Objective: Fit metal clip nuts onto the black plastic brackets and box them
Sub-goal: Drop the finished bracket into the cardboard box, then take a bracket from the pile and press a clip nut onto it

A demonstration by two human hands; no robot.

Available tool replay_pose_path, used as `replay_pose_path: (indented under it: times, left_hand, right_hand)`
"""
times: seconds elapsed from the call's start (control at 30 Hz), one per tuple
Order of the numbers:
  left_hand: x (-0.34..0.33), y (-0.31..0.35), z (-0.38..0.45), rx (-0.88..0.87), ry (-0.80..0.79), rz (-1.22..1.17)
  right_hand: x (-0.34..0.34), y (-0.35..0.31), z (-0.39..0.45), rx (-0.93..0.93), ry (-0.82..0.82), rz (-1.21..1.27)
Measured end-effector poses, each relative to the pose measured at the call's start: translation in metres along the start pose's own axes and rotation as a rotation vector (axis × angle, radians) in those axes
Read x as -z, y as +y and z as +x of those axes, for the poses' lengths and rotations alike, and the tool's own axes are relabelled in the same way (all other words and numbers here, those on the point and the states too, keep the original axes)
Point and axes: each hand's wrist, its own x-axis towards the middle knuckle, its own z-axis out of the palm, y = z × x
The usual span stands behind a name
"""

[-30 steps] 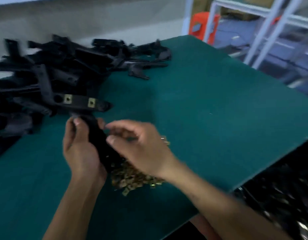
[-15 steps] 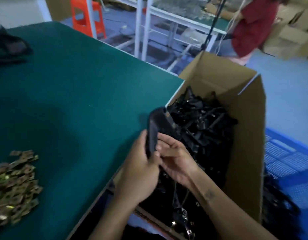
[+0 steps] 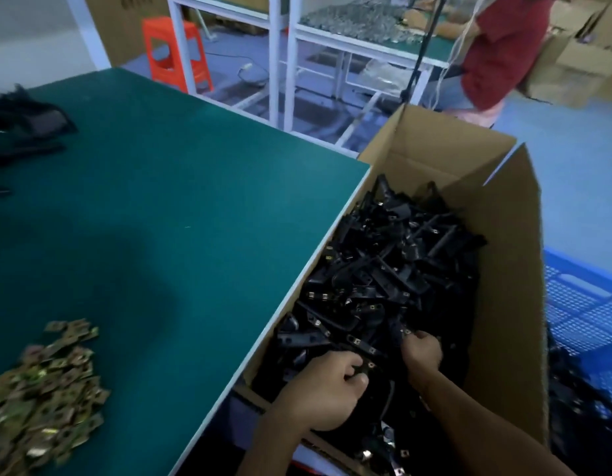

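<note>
Both forearms reach down into the cardboard box (image 3: 504, 269) beside the green desk (image 3: 160, 201). The left hand (image 3: 327, 395) curls its grip around a black bracket (image 3: 361, 345) atop the pile; the right hand (image 3: 422, 350) pinches its far end. Loose clip nuts (image 3: 43, 400) lie on the desk.

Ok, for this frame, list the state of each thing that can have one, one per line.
Cardboard box: open, flaps up, beside the table edge, heaped with brackets.
Brackets in the box: loosely piled, many with clips fitted.
Left hand: in the box, fingers curled round a bracket.
Right hand: in the box, pinching a bracket.
Clip nuts: loose pile on the table.
Unfitted brackets: heaped at the table's far left.
Green table: holding both piles.
</note>
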Motion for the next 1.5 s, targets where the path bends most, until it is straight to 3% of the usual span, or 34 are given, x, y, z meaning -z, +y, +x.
replay_pose_path:
  times: [0.1, 0.23, 0.33, 0.4, 0.5, 0.6, 0.7, 0.8, 1.0, 1.1, 1.27, 1.4, 1.5]
  left_hand:
    - [0.009, 0.01, -0.013, -0.14, 0.161, -0.137]
    - [0.037, 0.025, -0.057, -0.327, 0.401, -0.377]
    - [0.075, 0.023, -0.108, -0.459, 0.664, -0.292]
    - [0.107, 0.013, -0.146, -0.504, 0.873, -0.236]
    - [0.154, -0.024, -0.199, -0.432, 1.259, -0.283]
    - [0.181, -0.082, -0.241, -0.244, 1.638, -0.323]
    - [0.196, -0.137, -0.269, -0.012, 1.974, -0.293]
    - [0.206, -0.159, -0.285, 0.082, 2.172, -0.315]
    - [0.208, -0.174, -0.301, 0.109, 2.327, -0.52]
    - [0.208, -0.175, -0.301, 0.066, 2.304, -0.568]
    - [0.212, -0.169, -0.296, 0.012, 2.272, -0.494]
    - [0.209, -0.161, -0.289, -0.082, 2.234, -0.455]
    - [0.206, -0.154, -0.282, -0.254, 2.124, -0.517]
  right_hand:
    - [-0.002, -0.027, -0.017, 0.273, 0.119, 0.028]
    - [-0.021, -0.091, -0.074, 0.876, 0.159, 0.227]
    - [-0.03, -0.147, -0.129, 1.185, 0.086, 0.441]
    - [-0.038, -0.18, -0.171, 1.265, -0.115, 0.483]
    - [-0.069, -0.221, -0.253, 1.417, -0.496, 0.247]
    - [-0.11, -0.232, -0.349, 1.653, -0.894, -0.085]
    - [-0.148, -0.238, -0.433, 1.786, -1.201, -0.213]
    - [-0.187, -0.246, -0.501, 1.733, -1.237, -0.219]
    - [-0.262, -0.25, -0.576, 1.469, -1.01, -0.381]
    - [-0.286, -0.264, -0.58, 1.272, -1.045, -0.362]
    - [-0.293, -0.28, -0.569, 0.883, -1.304, -0.268]
    - [-0.276, -0.288, -0.551, 0.845, -1.285, -0.287]
    - [-0.246, -0.286, -0.533, 0.782, -1.375, -0.236]
